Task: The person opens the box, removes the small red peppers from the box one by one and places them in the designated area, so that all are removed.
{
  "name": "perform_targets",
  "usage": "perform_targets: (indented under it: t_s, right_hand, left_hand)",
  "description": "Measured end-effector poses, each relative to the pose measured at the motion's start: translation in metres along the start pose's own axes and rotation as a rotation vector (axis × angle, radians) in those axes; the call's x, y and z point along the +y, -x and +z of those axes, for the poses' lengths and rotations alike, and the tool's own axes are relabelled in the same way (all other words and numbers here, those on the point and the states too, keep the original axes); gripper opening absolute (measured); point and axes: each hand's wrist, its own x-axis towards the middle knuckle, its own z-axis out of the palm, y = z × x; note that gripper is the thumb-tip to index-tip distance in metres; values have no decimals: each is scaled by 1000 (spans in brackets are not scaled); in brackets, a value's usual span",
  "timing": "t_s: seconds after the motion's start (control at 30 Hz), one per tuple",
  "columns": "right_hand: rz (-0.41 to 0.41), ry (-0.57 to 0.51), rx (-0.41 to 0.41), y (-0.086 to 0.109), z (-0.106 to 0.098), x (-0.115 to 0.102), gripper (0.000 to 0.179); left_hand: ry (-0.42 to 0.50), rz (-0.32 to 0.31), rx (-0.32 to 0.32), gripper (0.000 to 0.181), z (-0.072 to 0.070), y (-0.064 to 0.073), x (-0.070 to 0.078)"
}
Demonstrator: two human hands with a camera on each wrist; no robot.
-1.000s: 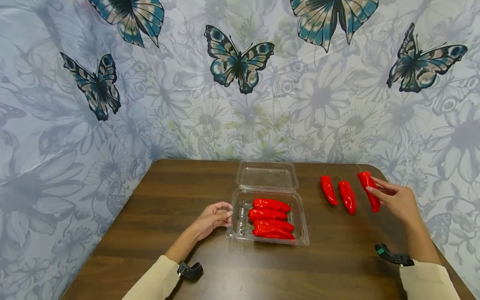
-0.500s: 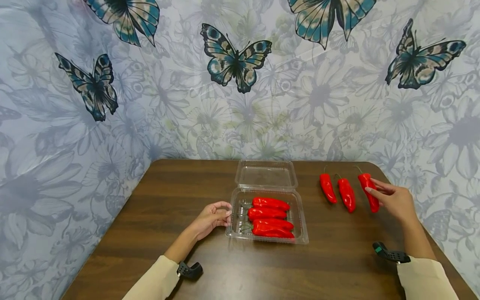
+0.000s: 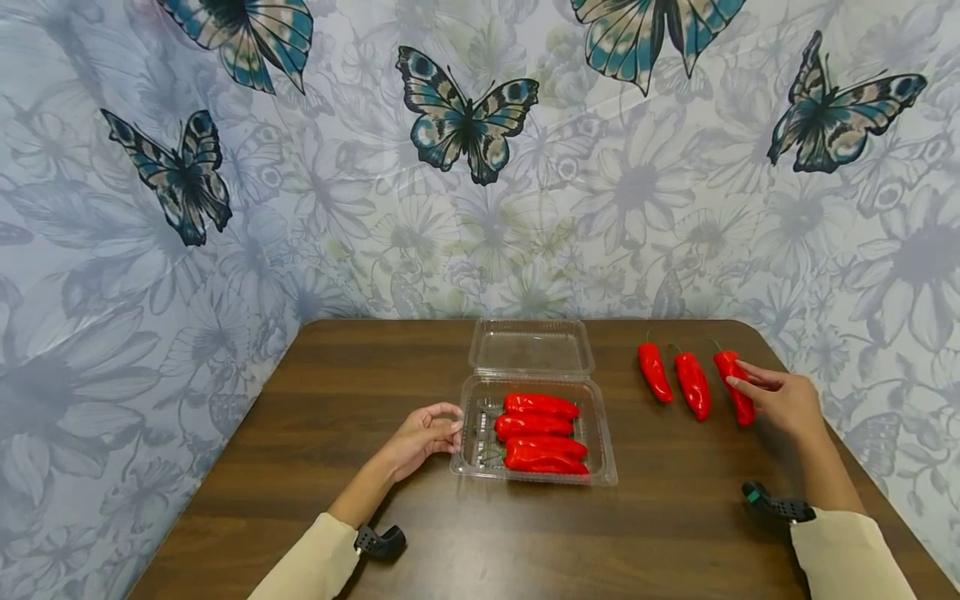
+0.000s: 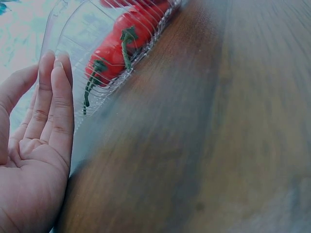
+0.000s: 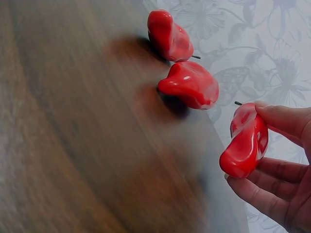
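Observation:
In the head view my right hand [image 3: 787, 402] pinches a red pepper [image 3: 732, 385] by its side between thumb and fingers, at the right of the table. The right wrist view shows this pepper [image 5: 245, 143] with its thin stem pointing away. Whether it touches the table cannot be told. Two more red peppers, one [image 3: 692, 385] near it and one [image 3: 655, 372] further left, lie side by side. My left hand [image 3: 423, 437] holds the left rim of an open clear plastic clamshell container [image 3: 606, 433]. Several red peppers [image 4: 104, 63] lie inside it, green stems to the left.
The container's clear lid [image 3: 532, 348] lies folded back behind it. Everything stands on a dark brown wooden table [image 3: 360, 358], whose back edge meets a wall covering [image 3: 330, 167] printed with flowers and butterflies.
The pepper in my right hand has come down slightly relative to the two beside it. My left hand stays at the container's rim. The head view has shifted a little.

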Motion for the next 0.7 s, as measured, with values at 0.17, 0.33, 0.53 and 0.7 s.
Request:
perform_targets:
  t_s: [0.17, 0.33, 0.53, 0.7]
  right_hand:
    - [-12, 26, 0, 1, 4, 1, 66]
    - [-23, 62, 12, 1, 8, 4, 63]
    - [-15, 106, 18, 1, 13, 5, 61]
    - [-17, 112, 45, 1, 16, 3, 60]
  left_hand:
    - [4, 2, 7, 16, 1, 1, -1]
    - [5, -3, 5, 15, 1, 2, 0]
    - [11, -4, -1, 15, 3, 3, 2]
    - [19, 3, -4, 15, 3, 3, 1]
